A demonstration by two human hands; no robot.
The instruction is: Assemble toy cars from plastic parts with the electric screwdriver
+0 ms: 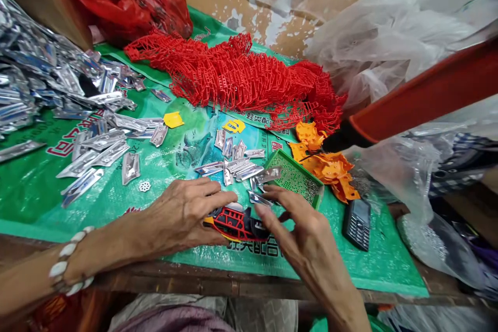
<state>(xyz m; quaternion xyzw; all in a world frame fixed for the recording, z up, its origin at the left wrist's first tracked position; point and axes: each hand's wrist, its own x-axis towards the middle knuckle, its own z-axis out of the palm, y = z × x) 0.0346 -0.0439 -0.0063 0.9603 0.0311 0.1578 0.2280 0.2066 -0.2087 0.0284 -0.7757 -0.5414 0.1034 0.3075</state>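
Note:
Near the table's front edge lies a small red, black and yellow toy vehicle. My left hand is wrapped round its left end, fingers over the top. My right hand is at its right end, its fingers apart and reaching over a silver piece; whether a fingertip touches that piece is hard to tell. Just beyond the hands are several more silver pieces and a green tray holding small metal parts. A yellow part lies behind the silver pieces.
Red plastic frames are heaped across the back. Silver parts pile up at the left. Orange parts, a keypad phone and a red-handled tool are at the right. A white wheel-shaped piece lies left of my hands.

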